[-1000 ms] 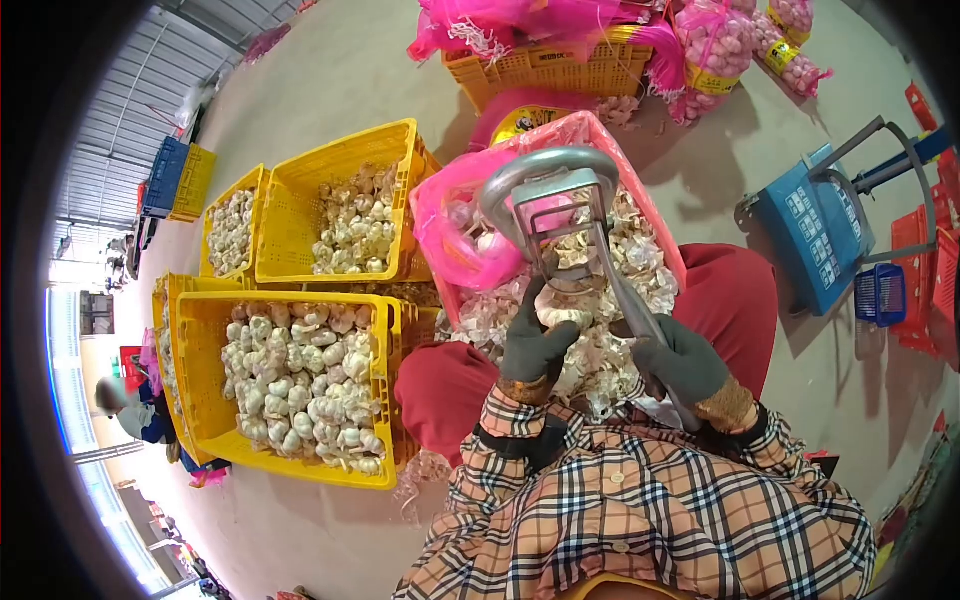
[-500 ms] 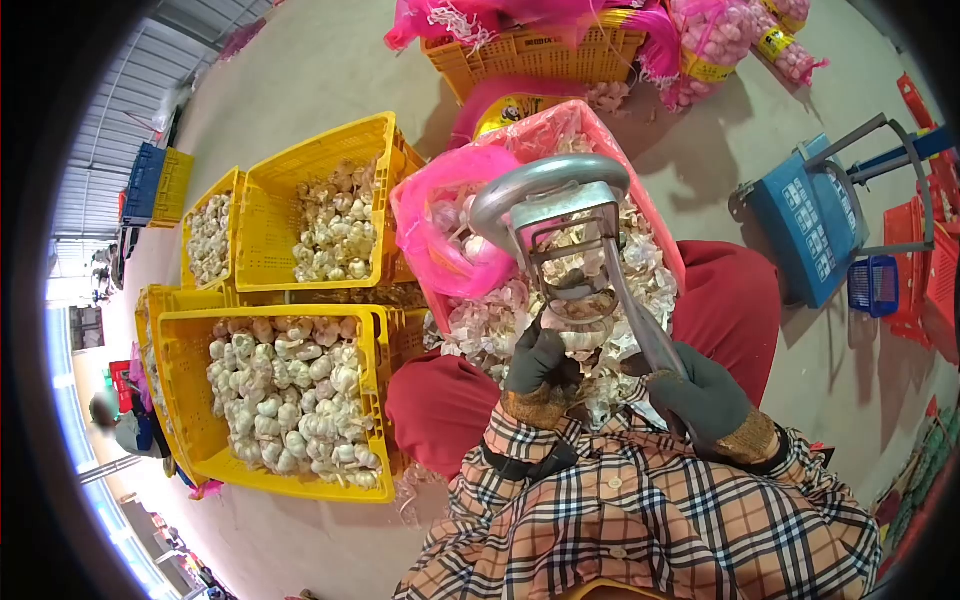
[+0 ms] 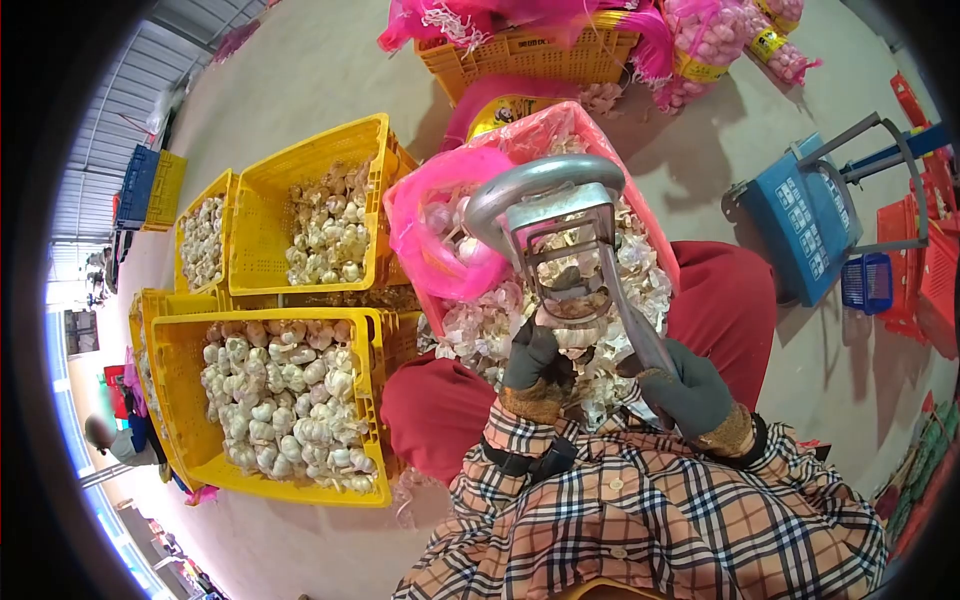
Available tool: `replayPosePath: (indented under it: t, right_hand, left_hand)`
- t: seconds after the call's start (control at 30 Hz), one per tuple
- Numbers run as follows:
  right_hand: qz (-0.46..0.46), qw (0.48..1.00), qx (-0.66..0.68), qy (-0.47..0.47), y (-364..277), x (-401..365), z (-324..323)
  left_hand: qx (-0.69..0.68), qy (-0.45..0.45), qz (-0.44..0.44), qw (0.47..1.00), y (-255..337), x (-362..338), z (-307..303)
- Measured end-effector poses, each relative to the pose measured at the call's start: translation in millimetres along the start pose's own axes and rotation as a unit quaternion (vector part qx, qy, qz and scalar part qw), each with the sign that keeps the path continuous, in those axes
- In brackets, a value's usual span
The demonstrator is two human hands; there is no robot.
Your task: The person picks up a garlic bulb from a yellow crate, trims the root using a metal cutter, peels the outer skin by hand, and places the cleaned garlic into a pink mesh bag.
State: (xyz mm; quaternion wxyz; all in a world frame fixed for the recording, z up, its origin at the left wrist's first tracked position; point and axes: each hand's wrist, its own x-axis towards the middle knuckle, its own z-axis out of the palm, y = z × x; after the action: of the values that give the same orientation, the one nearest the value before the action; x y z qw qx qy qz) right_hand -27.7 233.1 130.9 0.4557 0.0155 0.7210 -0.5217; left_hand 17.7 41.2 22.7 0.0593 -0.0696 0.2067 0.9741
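A metal stand [image 3: 545,180] with a thick rounded top and a barred frame rises in front of me. Its long metal lever [image 3: 640,340] slants down toward me, and my gloved right hand [image 3: 690,390] is wrapped round the end. My gloved left hand [image 3: 535,362] is closed just below the frame's lower end; whatever it holds is hidden by the fingers. Behind the stand, a pink crate [image 3: 655,215] holds papery garlic skins [image 3: 480,325]. A pink mesh bag [image 3: 410,235] stands open at the crate's left, with garlic bulbs [image 3: 440,215] inside.
Yellow crates [image 3: 270,495] of garlic bulbs [image 3: 285,400] stand at left. Another yellow crate [image 3: 530,60] and filled mesh bags [image 3: 700,40] are at the back. A blue box with a handle frame [image 3: 800,225] and red baskets [image 3: 900,270] are at right. A person [image 3: 130,445] is at far left.
The view has shifted slightly, so most things appear a little further left. Both hands keep about the same places at the stand and lever.
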Motion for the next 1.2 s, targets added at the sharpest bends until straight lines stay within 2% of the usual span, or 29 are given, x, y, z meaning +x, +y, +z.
replayPosePath:
  t: [0.07, 0.13, 0.2, 0.27, 0.3, 0.33, 0.4, 0.47, 0.53, 0.57, 0.6, 0.63, 0.67, 0.7, 0.73, 0.8, 0.83, 0.87, 0.93, 0.97, 1.0, 1.03, 1.07, 1.1, 1.13, 1.17, 1.2]
  right_hand:
    - [-0.023, 0.999, -0.031, 0.017, 9.7, 8.6, 0.7]
    - [-0.049, 0.996, -0.063, 0.036, 18.3, 18.5, -0.1]
    - [-0.130, 0.980, -0.136, 0.057, 28.1, 34.0, -2.1]
    - [-0.157, 0.972, -0.151, 0.085, 51.3, 61.4, -4.2]
    - [-0.182, 0.962, -0.166, 0.114, 59.1, 71.3, -6.2]
    - [-0.187, 0.961, -0.166, 0.118, 57.4, 79.3, -7.5]
    - [-0.291, 0.924, -0.201, 0.147, 49.3, 91.9, -8.2]
    - [-0.310, 0.907, -0.225, 0.178, 50.9, 90.9, -7.2]
    - [-0.388, 0.759, -0.395, 0.343, 35.6, 65.9, -6.9]
    - [-0.365, 0.791, -0.369, 0.322, 34.8, 50.0, -0.7]
    - [-0.362, 0.793, -0.369, 0.322, 37.6, 43.2, 6.6]
    - [-0.278, 0.895, -0.258, 0.237, 39.1, 37.9, 15.5]
    - [-0.184, 0.963, -0.137, 0.144, 40.1, 34.7, 23.1]
    - [-0.225, 0.960, -0.129, 0.102, 40.9, 37.2, 27.9]
    - [-0.224, 0.961, -0.127, 0.104, 34.5, 36.7, 33.0]
    - [-0.165, 0.982, 0.068, -0.059, 17.6, 33.1, 39.6]
    - [-0.081, 0.995, 0.037, -0.034, 17.4, 31.1, 41.9]
    - [-0.085, 0.995, 0.037, -0.036, 23.8, 31.4, 44.4]
    - [-0.229, 0.963, -0.129, 0.060, 25.3, 28.4, 50.6]
    - [-0.179, 0.976, -0.081, 0.090, 23.7, 23.6, 52.8]
    - [-0.182, 0.976, -0.081, 0.088, 30.1, 28.9, 55.3]
    - [-0.329, 0.902, -0.244, 0.138, 38.1, 48.2, 55.0]
    - [-0.458, 0.775, -0.393, 0.187, 47.4, 52.0, 58.0]
    - [-0.460, 0.775, -0.391, 0.187, 48.5, 46.5, 61.2]
    - [-0.512, 0.762, -0.374, 0.134, 50.2, 37.0, 65.5]
    - [-0.561, 0.744, -0.354, 0.080, 49.8, 29.6, 67.7]
    - [-0.563, 0.743, -0.353, 0.083, 46.6, 26.7, 63.3]
  left_hand:
    - [0.031, 0.036, 0.019, 0.999, -1.5, -2.9, 0.0]
    - [0.036, 0.034, 0.017, 0.999, 0.7, -1.8, 4.2]
    - [0.041, 0.032, 0.016, 0.999, 1.8, 1.3, 3.5]
    - [0.027, 0.030, 0.008, 0.999, 0.3, 4.4, -3.0]
    - [0.068, 0.103, 0.013, 0.992, -0.8, 5.8, 5.4]
    - [0.071, 0.097, 0.014, 0.993, -2.0, 7.0, 3.7]
    - [0.071, 0.071, 0.029, 0.995, -0.5, 9.5, 3.2]
    - [0.059, 0.057, 0.012, 0.997, 2.4, 3.9, 9.8]
    - [0.063, 0.041, 0.099, 0.992, -6.5, -2.7, 18.2]
    - [0.094, 0.028, 0.112, 0.989, -11.0, -8.6, 7.4]
    - [0.094, 0.030, 0.109, 0.989, -13.6, -13.2, 11.0]
    - [0.124, 0.044, 0.121, 0.984, -15.6, -17.9, 18.0]
    - [0.155, 0.057, 0.134, 0.977, -18.2, -22.3, 22.2]
    - [0.167, 0.068, 0.124, 0.976, -22.3, -26.7, 17.8]
    - [0.168, 0.067, 0.121, 0.976, -25.1, -29.9, 16.9]
    - [0.177, 0.024, 0.132, 0.975, -29.7, -34.4, 18.8]
    - [0.178, 0.033, 0.149, 0.972, -31.3, -39.0, 23.1]
    - [0.181, 0.032, 0.151, 0.971, -30.6, -42.0, 25.5]
    - [0.157, 0.076, 0.183, 0.967, -29.3, -45.7, 31.3]
    - [0.197, 0.096, 0.212, 0.952, -31.5, -46.3, 36.8]
    - [0.198, 0.096, 0.215, 0.951, -35.3, -47.3, 27.7]
    - [0.148, 0.090, 0.179, 0.969, -37.8, -39.1, 10.3]
    - [0.097, 0.078, 0.140, 0.982, -43.3, -42.3, -1.4]
    - [0.017, 0.100, 0.163, 0.981, -42.2, -39.8, 26.3]
    - [-0.015, 0.124, 0.149, 0.981, -42.8, -40.3, 29.5]
    - [-0.008, 0.108, 0.134, 0.985, -38.9, -43.5, 32.9]
    - [-0.002, 0.088, 0.118, 0.989, -33.2, -44.4, 34.9]
